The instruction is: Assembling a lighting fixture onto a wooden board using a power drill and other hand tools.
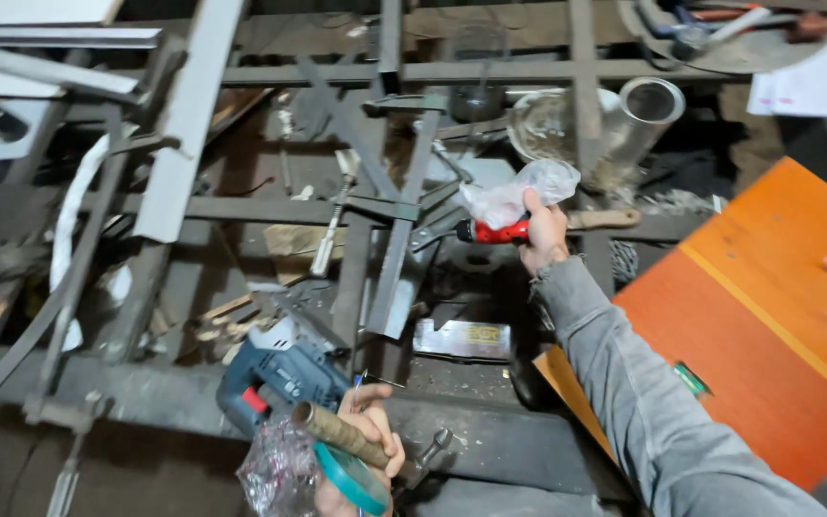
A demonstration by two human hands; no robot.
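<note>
Two plastic bags (519, 196), contents unclear — right hand (543, 235) closed on one plus red-handled tool (492, 231); left hand (366, 431) gripping rusty rod (337, 433), crinkled bag (279, 469).

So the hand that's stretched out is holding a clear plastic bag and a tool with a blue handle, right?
Not quite. The right hand does hold a clear plastic bag, but the tool's handle is red, not blue. The head view shows it. The blue thing is the power tool lying lower down, near the left hand.
</note>
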